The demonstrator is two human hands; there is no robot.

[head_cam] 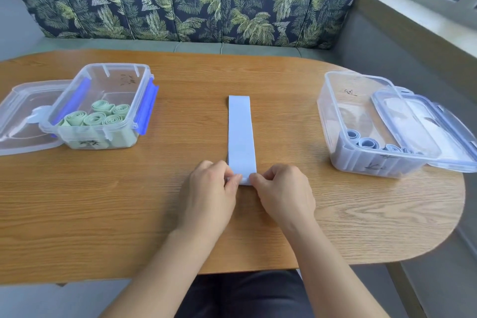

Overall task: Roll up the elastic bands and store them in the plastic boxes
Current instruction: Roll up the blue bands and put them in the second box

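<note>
Both the left hand (210, 190) and right hand (282, 188) are pinching, with curled fingers, the near end of the flat pale-blue elastic band (241, 134) lying mid-bench (103, 201), between two clear plastic boxes.

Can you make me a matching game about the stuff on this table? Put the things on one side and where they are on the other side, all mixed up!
Things:
1. green rolls
2. blue rolls
3. flat blue band
4. left lid

Places:
A. inside the right box
B. stretched out in the middle of the table, near end pinched by the left hand and right hand
C. inside the left box
D. lying flat on the table beside the left box

Pairs: 1-C, 2-A, 3-B, 4-D
</note>
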